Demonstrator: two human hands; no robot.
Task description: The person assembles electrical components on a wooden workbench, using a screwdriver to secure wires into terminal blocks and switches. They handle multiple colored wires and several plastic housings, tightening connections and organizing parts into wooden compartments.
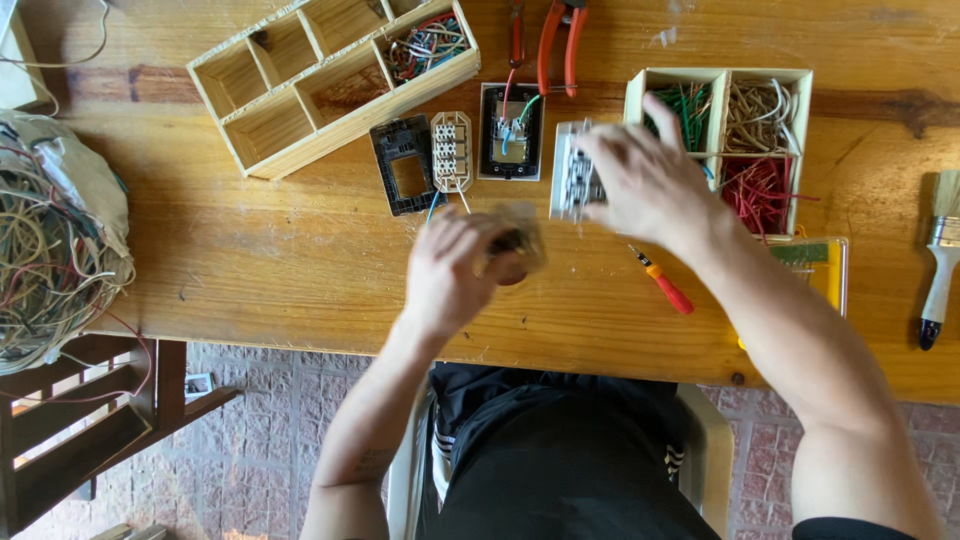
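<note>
My left hand [455, 270] is closed around a small blurred brownish piece [520, 240] just above the wooden table [300, 250]. My right hand [645, 180] grips a white switch module [572, 175] by its right side, next to a wooden box of wire pieces [720, 90]. A grey socket with wires [511, 132], a white terminal insert [451, 150] and a black frame [403, 163] lie in a row beyond my left hand.
A slatted wooden tray [320, 80] holds coloured wires at the back left. Red-handled pliers [560, 40] lie at the far edge. An orange screwdriver [665, 285], a yellow tool [825, 270], a paintbrush [940, 250] and a wire bundle [50, 250] are around.
</note>
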